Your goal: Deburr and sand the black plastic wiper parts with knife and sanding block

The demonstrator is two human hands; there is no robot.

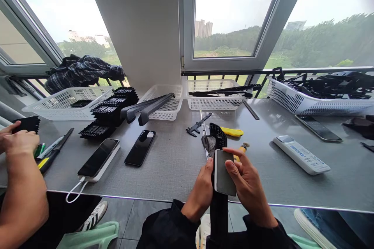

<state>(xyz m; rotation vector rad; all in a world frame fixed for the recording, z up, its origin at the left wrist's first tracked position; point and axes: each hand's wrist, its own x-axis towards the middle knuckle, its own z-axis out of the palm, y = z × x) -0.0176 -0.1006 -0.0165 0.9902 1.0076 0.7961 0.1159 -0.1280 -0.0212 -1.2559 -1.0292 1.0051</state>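
My left hand (203,188) grips a long black plastic part (218,140) that stands up from my lap over the table's near edge. My right hand (247,181) holds a small grey rectangular block (223,173) flat against that part, thumb and fingers around its sides. Behind the part lie a yellow utility knife (232,132), a black caliper (197,126) and a yellow-handled tool (242,148).
The grey table (175,163) carries two phones (140,147) (98,158), a white remote (302,154), stacked black parts (111,111), white baskets (163,103) (214,93) (306,99). Another person's arm and hands (17,163) work at the left edge.
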